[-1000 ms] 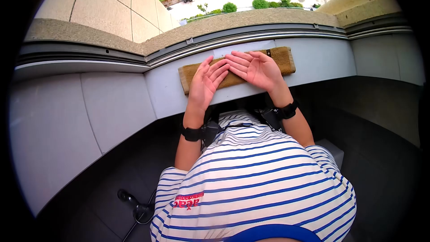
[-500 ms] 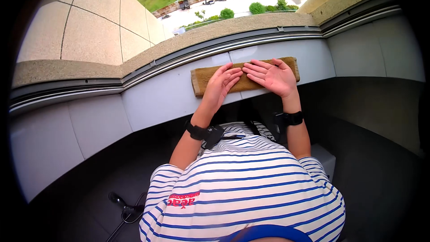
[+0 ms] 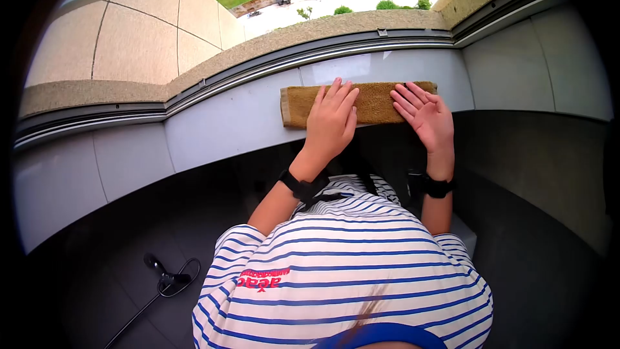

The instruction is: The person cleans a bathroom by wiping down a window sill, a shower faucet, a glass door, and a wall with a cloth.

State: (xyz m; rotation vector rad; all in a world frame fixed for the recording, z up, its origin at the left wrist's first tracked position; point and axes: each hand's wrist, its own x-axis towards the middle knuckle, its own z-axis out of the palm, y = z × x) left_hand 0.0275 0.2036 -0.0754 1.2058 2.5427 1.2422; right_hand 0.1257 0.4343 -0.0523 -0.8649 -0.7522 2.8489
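Note:
A folded brown towel (image 3: 374, 105) lies lengthwise on the pale window sill (image 3: 226, 116). Over its left part is my left hand (image 3: 331, 116), back up, fingers stretched out and a little apart. Whether the fingertips touch the cloth I cannot tell. My right hand (image 3: 427, 116) is at the towel's right part with the palm turned up and the fingers extended. Neither hand holds anything. Each wrist wears a black strap with a dark device.
Beyond the sill run a dark window track (image 3: 290, 57) and a stone ledge (image 3: 278, 40), with grass and bushes outside. A black cable with a dark device (image 3: 173, 278) is on the floor at lower left. Something grey (image 3: 462, 236) stands beside my right side.
My hands have moved apart, exposing the towel's middle. My left hand has turned from palm up to back up. The view has shifted.

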